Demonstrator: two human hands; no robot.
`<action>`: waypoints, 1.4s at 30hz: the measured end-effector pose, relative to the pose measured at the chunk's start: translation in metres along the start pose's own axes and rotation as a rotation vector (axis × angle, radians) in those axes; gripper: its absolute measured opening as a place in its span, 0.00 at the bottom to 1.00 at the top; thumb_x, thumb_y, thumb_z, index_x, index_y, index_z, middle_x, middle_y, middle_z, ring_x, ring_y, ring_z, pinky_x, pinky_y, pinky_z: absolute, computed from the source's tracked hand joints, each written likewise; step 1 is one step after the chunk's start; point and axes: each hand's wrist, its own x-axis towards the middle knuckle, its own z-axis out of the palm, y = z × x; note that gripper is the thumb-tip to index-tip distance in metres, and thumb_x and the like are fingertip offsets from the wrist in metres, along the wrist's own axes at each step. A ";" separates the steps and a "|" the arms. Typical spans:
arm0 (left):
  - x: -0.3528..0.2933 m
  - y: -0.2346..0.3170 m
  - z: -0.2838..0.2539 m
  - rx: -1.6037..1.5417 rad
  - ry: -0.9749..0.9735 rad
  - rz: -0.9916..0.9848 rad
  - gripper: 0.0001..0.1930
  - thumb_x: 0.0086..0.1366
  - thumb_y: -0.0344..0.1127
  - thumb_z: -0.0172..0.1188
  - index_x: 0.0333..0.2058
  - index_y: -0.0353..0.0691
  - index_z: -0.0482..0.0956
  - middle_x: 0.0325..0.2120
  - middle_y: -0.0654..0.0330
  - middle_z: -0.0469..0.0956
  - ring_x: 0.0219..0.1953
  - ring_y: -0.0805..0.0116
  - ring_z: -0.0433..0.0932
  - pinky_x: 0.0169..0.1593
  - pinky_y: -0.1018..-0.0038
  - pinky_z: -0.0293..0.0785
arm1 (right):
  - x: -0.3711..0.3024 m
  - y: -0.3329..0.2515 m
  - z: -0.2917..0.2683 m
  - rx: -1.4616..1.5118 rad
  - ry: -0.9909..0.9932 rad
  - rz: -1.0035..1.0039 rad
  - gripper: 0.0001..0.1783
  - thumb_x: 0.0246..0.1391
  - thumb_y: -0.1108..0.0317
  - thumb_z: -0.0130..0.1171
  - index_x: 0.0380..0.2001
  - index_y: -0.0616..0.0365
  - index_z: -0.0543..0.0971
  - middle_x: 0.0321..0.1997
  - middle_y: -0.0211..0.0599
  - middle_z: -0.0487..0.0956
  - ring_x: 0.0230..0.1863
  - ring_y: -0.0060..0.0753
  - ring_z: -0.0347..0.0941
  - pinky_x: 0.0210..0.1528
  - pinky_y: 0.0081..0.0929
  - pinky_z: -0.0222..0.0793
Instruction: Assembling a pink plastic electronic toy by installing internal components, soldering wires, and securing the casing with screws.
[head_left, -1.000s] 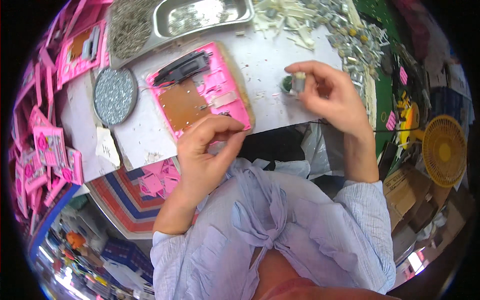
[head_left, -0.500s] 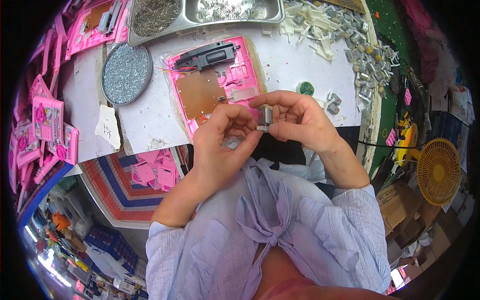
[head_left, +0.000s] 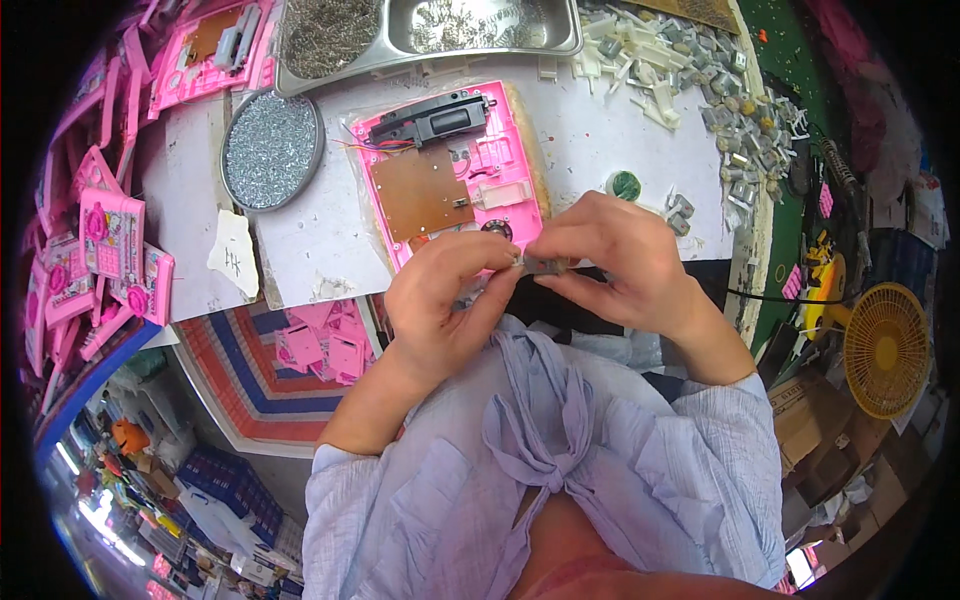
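Observation:
Between my two hands, in front of the pink plastic housing (head_left: pixel 522 130), a small silver motor (head_left: pixel 545 266) lies sideways. The thumb and fingers of my right hand (head_left: pixel 630 262) grip its right end. At its left end the fingertips of my left hand (head_left: pixel 440 300) pinch together around a tiny pale piece, mostly hidden. The housing holds a brown circuit board (head_left: pixel 415 195), a black module (head_left: pixel 435 118) with coloured wires, and a round black part (head_left: pixel 497 230) just beyond my fingers.
A round tray of screws (head_left: pixel 270 150) and a steel tray of springs (head_left: pixel 485 50) stand farther back. White plastic parts and small motors (head_left: pixel 735 130) pile up at the right. A green roll (head_left: pixel 623 185) sits nearby. Pink cases (head_left: pixel 110 235) stack at left; a yellow fan (head_left: pixel 885 350) stands right.
The motor has turned from upright to lying sideways, and my right hand has rolled over with it. The whole view has shifted slightly.

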 end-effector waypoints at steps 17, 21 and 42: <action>-0.002 -0.006 -0.013 0.056 -0.031 -0.071 0.13 0.51 0.22 0.73 0.34 0.36 0.80 0.41 0.51 0.76 0.43 0.58 0.78 0.46 0.68 0.76 | 0.001 0.012 0.011 -0.077 0.017 -0.124 0.20 0.46 0.74 0.70 0.45 0.52 0.81 0.41 0.35 0.81 0.42 0.42 0.79 0.40 0.36 0.79; 0.007 -0.015 -0.017 0.028 -0.021 -0.089 0.16 0.49 0.24 0.74 0.37 0.36 0.81 0.41 0.52 0.75 0.43 0.58 0.77 0.46 0.67 0.75 | -0.001 0.017 0.006 -0.119 0.071 -0.122 0.20 0.44 0.77 0.70 0.44 0.54 0.82 0.41 0.36 0.82 0.40 0.42 0.80 0.39 0.35 0.78; 0.028 -0.039 -0.045 0.574 -0.023 0.069 0.21 0.54 0.37 0.73 0.47 0.43 0.82 0.42 0.58 0.77 0.47 0.58 0.74 0.53 0.60 0.63 | 0.051 0.056 0.010 -0.414 -0.025 0.047 0.16 0.49 0.70 0.69 0.43 0.56 0.81 0.70 0.42 0.68 0.70 0.60 0.55 0.70 0.51 0.57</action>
